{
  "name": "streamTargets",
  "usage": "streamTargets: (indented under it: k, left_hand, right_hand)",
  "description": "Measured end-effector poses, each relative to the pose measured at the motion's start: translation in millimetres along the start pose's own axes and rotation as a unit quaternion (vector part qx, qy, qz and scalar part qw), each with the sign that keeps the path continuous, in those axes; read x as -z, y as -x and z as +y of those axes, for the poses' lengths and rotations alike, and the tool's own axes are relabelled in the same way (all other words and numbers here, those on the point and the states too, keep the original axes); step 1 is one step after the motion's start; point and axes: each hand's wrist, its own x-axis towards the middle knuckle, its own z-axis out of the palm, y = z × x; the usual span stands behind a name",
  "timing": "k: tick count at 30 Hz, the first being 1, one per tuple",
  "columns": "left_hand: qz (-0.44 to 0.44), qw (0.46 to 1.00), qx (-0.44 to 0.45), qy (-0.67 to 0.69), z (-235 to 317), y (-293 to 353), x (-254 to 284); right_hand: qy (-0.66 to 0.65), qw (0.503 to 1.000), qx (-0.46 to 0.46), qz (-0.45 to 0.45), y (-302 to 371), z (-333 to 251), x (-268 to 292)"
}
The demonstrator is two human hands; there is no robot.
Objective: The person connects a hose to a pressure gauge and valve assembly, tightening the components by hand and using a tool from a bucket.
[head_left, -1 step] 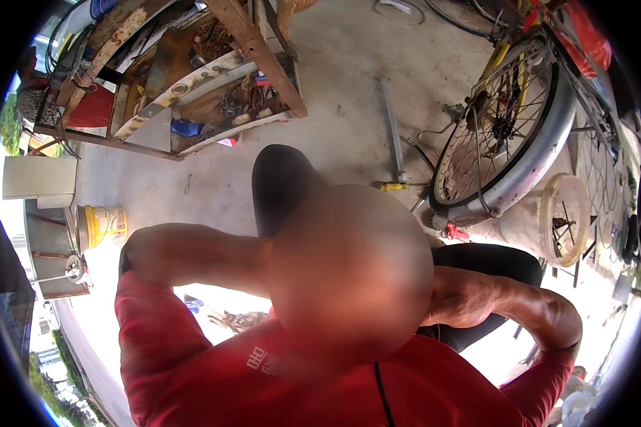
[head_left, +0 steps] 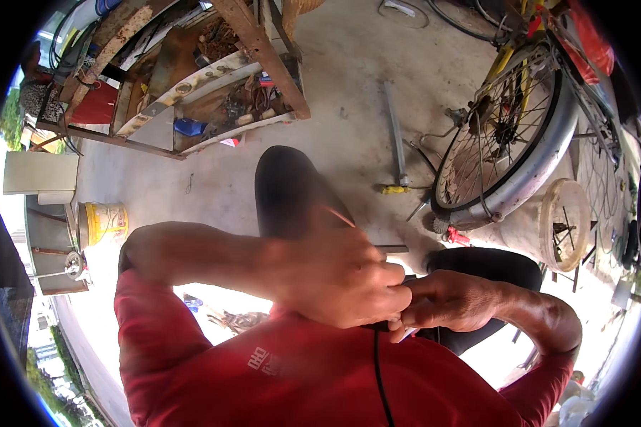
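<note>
White block-shaped lettering point(head_left: 257, 358), on the chest of a red shirt point(head_left: 263, 391), slanted, not clearly readable

Red shirt point(head_left: 299, 384) with pale print point(head_left: 258, 359), black cord point(head_left: 379, 377), dark trousers point(head_left: 286, 186).

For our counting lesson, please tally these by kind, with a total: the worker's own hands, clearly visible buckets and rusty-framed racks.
Hands, left hand and right hand: 2
Buckets, yellow-and-white bucket and pale bucket: 2
Rusty-framed rack: 1
Total: 5
</note>
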Motion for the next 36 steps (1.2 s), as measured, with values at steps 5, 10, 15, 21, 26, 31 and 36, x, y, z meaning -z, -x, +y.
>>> streamTargets:
  k: [5,10,15,21,26,31,36]
  left_hand:
    - [0.026,0.998,0.026,0.046,8,4,25]
    - [0.018,0.968,0.066,0.242,17,13,14]
    - [0.035,0.818,0.111,0.563,21,27,-44]
    - [-0.010,0.657,0.102,0.747,3,37,-113]
    - [0.046,0.908,0.225,0.351,7,41,-35]
    - [0.202,0.973,0.080,-0.080,13,29,-11]
    - [0.172,0.981,-0.006,-0.089,30,17,6]
  right_hand:
    - [0.046,0.991,0.119,0.047,11,-23,-12]
    - [0.360,0.885,0.266,0.129,8,-43,-20]
    - [0.709,0.621,0.261,0.210,16,-44,-38]
    - [0.652,0.694,0.227,0.204,6,-24,-39]
    - [0.203,0.964,0.070,0.158,-17,-12,-21]
    - [-0.223,0.964,0.141,0.022,-34,26,-5]
    - [-0.344,0.898,0.231,-0.146,-39,47,-13]
